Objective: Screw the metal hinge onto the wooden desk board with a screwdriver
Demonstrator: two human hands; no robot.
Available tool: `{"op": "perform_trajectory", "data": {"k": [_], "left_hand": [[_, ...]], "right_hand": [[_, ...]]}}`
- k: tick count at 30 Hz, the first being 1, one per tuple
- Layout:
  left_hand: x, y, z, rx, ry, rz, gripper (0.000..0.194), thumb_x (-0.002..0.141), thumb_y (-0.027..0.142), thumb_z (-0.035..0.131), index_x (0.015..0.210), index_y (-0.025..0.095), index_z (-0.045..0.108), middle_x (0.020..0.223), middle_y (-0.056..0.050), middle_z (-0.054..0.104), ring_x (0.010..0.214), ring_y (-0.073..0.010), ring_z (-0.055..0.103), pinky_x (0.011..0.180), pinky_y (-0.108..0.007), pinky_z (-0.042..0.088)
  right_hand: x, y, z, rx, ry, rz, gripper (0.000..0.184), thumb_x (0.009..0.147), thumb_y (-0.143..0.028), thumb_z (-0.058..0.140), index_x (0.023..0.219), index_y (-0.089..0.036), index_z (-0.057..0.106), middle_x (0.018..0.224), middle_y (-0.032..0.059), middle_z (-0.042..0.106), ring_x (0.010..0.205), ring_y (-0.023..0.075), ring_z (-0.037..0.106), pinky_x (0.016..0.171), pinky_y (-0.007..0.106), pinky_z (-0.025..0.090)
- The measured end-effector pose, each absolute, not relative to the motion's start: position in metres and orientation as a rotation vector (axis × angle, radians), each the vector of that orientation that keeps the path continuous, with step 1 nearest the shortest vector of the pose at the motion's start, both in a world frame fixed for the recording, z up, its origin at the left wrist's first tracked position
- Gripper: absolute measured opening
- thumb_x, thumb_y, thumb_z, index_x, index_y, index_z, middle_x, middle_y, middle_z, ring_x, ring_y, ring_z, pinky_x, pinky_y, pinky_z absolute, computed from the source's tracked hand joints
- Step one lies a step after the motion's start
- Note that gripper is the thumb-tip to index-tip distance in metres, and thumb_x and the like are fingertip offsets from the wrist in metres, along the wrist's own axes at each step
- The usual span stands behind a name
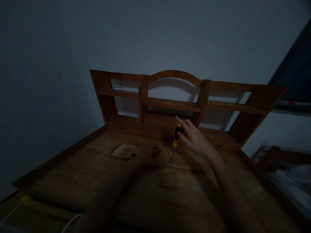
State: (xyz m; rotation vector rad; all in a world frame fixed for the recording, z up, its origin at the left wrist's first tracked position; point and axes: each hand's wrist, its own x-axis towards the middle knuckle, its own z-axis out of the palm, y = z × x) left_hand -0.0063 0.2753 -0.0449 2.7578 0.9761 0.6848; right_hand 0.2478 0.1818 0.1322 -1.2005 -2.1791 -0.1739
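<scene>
My right hand point(194, 137) grips a screwdriver point(178, 132) by its black and yellow handle, with the fingertips around the upper part. Its shaft points down and its tip meets a small metal hinge point(167, 163) lying on the wooden boards. Beside that hinge, on its left, my left hand point(147, 156) rests low on the wood with thumb and fingers apart. The thumb reaches close to the hinge's edge; whether it touches I cannot tell. A pale worn patch point(123, 150) of wood lies just beyond the left hand. The scene is dim.
A wooden shelf unit point(172, 103) with an arched top stands against the wall at the back. Another small metal piece point(92, 150) lies on the boards at left. A white cable point(71, 222) and a yellow object point(25, 199) are at the lower left.
</scene>
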Motion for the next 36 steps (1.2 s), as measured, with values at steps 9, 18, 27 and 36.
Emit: {"op": "perform_trajectory", "data": {"k": [9,18,27,36], "left_hand": [[-0.0023,0.2727,-0.0366,2.804,0.973,0.679,0.086,0.062,0.075,0.071,0.131,0.024,0.060,0.126,-0.011,0.058,0.116,-0.0314,0.051,0.104,-0.046,0.039],[-0.0028,0.2740,-0.0361,2.792,0.980,0.652,0.087,0.061,0.076,0.071,0.130,0.025,0.061,0.124,-0.011,0.058,0.117,-0.0316,0.050,0.102,-0.045,0.040],[-0.0031,0.2738,-0.0380,2.787,0.998,0.670,0.086,0.062,0.075,0.071,0.132,0.026,0.060,0.124,-0.010,0.058,0.115,-0.0305,0.051,0.102,-0.044,0.041],[-0.0027,0.2732,-0.0361,2.786,0.974,0.677,0.085,0.063,0.073,0.073,0.131,0.024,0.061,0.124,-0.011,0.059,0.114,-0.0314,0.052,0.101,-0.044,0.042]], "right_hand": [[0.2439,0.1841,0.1303,-1.267,-2.144,-0.238,0.052,0.097,-0.049,0.044,0.144,-0.027,0.041,0.120,0.0123,0.052,0.104,0.0294,0.060,0.089,0.048,0.052],[0.2483,0.1867,0.1302,-1.071,-2.185,-0.126,0.050,0.098,-0.035,0.047,0.146,-0.029,0.037,0.119,0.0089,0.056,0.107,0.0242,0.058,0.095,0.043,0.049],[0.2474,0.1847,0.1317,-1.161,-2.122,-0.225,0.040,0.099,-0.041,0.042,0.135,-0.023,0.049,0.128,0.0097,0.060,0.113,0.0269,0.061,0.094,0.043,0.049],[0.2453,0.1899,0.1281,-1.289,-2.004,-0.271,0.042,0.095,-0.056,0.048,0.115,-0.020,0.055,0.083,0.0053,0.069,0.070,0.0236,0.066,0.063,0.033,0.048]]}}
